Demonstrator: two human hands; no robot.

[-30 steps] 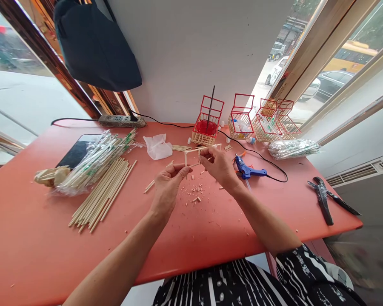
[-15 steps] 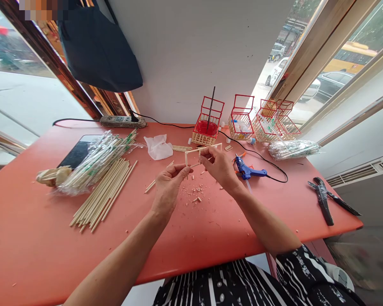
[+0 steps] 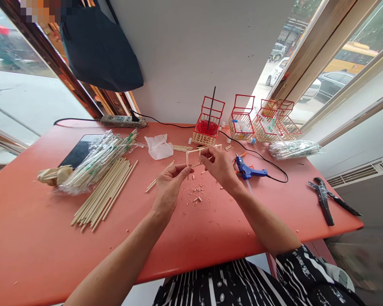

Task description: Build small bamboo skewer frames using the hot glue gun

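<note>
A small frame of thin wooden sticks [image 3: 196, 151] is held upright above the red table [image 3: 230, 229]. My left hand [image 3: 169, 187] pinches its lower left corner. My right hand [image 3: 221, 168] pinches a stick on the frame's right side, fingers closed. Wood chips [image 3: 196, 193] lie on the table below the hands. A blue glue gun [image 3: 249, 171] lies just right of my right hand, its cord running back.
Loose wooden sticks [image 3: 105, 193] and wrapped bundles [image 3: 95, 159] lie at left beside a dark tablet [image 3: 78, 151]. Red and wood baskets [image 3: 207, 123] stand at the back. Black pliers [image 3: 324, 199] lie far right. A power strip [image 3: 123, 122] sits at the back left.
</note>
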